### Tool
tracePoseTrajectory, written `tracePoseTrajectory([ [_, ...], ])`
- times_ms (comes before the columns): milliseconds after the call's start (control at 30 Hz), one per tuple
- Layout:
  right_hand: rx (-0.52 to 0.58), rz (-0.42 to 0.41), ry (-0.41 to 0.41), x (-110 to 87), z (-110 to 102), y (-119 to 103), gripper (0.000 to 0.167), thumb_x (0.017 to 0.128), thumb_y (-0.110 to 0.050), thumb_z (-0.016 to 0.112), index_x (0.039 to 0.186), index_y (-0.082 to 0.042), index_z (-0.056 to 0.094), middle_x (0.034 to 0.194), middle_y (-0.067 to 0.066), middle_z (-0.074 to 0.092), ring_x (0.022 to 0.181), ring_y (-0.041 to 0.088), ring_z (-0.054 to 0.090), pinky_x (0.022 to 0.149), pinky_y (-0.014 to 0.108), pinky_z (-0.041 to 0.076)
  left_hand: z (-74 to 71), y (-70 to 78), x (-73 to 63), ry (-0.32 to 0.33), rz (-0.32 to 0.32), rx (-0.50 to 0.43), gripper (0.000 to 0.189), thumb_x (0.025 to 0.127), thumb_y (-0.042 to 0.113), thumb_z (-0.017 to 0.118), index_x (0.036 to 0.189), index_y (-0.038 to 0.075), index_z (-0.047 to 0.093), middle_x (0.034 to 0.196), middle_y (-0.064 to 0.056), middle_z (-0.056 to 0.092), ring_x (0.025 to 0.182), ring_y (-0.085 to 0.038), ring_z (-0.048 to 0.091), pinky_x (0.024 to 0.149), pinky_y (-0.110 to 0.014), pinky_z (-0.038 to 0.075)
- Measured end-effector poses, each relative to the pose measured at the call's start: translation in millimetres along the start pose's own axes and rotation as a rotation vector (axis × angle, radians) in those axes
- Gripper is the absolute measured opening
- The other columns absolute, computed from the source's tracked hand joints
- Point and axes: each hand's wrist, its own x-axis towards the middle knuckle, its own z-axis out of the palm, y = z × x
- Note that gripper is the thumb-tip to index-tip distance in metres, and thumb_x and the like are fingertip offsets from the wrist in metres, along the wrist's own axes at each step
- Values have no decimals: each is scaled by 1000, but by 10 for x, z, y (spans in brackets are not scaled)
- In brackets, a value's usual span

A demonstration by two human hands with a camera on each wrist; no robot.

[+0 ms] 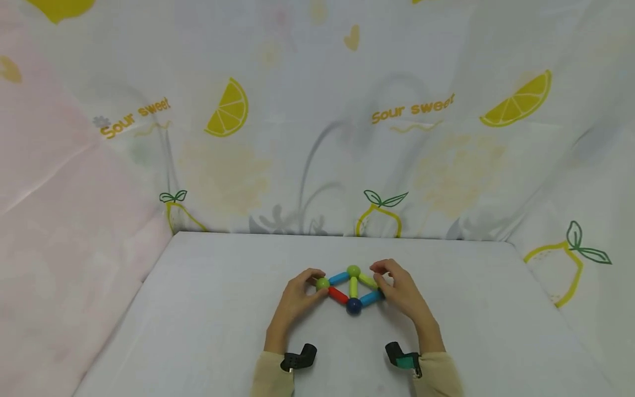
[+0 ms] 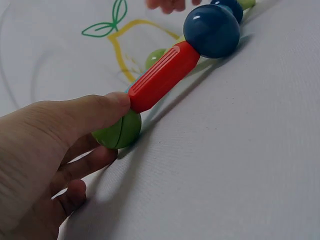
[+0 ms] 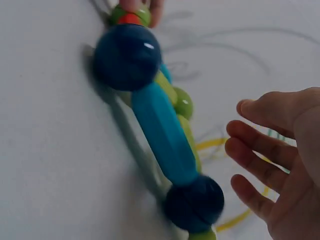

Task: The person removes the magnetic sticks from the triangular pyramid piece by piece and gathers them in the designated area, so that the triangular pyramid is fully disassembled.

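From my end I'm seeing a diamond-shaped frame (image 1: 353, 284) of balls and rods lying on the white table (image 1: 223, 309), between the person's 2 hands. The left hand (image 1: 296, 299) is pinching the left green ball (image 1: 322, 284), its thumb pressing where that ball is meeting the red rod (image 1: 338, 295). The red rod is running to the near dark blue ball (image 1: 354, 306), and a blue rod (image 1: 370, 299) is leading from there to the right dark blue ball (image 3: 195, 201). Across the far side, another blue rod (image 1: 339, 278) is joining the left green ball to the far green ball (image 1: 353, 271).

The right hand (image 1: 405, 292) is hovering just beside the right corner, fingers loosely spread; in its wrist view I'm seeing a gap between fingertips and frame. A yellow-green piece (image 3: 202, 235) is showing past the right dark blue ball, too cut off for me to be identifying.

Beige sleeves (image 1: 272, 377) are covering the forearms, and a lemon-printed backdrop (image 1: 292, 160) is hanging behind the table.
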Motion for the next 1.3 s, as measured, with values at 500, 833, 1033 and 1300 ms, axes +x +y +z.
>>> tracePoseTrajectory([
  [500,-253,-307,-469,453,422,-146,23,88,-16,65,111,-12,65,102,-1,64,92,16,56,84,35,44,41,-45,-6,-4,35,-103,30,76,24,79,102,22,64,92,7,68,84,-8,60,68,-20,42],
  [833,-236,-214,-410,478,421,-79,22,91,-19,63,111,-10,65,101,2,64,95,20,59,84,38,47,22,11,4,-84,51,-137,29,75,29,80,98,24,64,94,9,66,83,-7,61,76,-23,43],
  [1033,-224,-190,-345,407,394,-121,33,89,-18,66,120,-10,61,110,4,62,103,22,57,90,44,44,10,1,3,-115,85,-141,29,76,26,79,99,21,62,96,7,65,84,-7,59,78,-23,45],
  [1300,-142,-236,-224,-21,378,-239,22,87,-18,68,107,-13,64,102,-1,64,93,14,58,86,41,44,-40,-27,6,-205,110,-167,33,76,23,80,103,20,60,96,7,62,87,-9,57,82,-25,44],
])
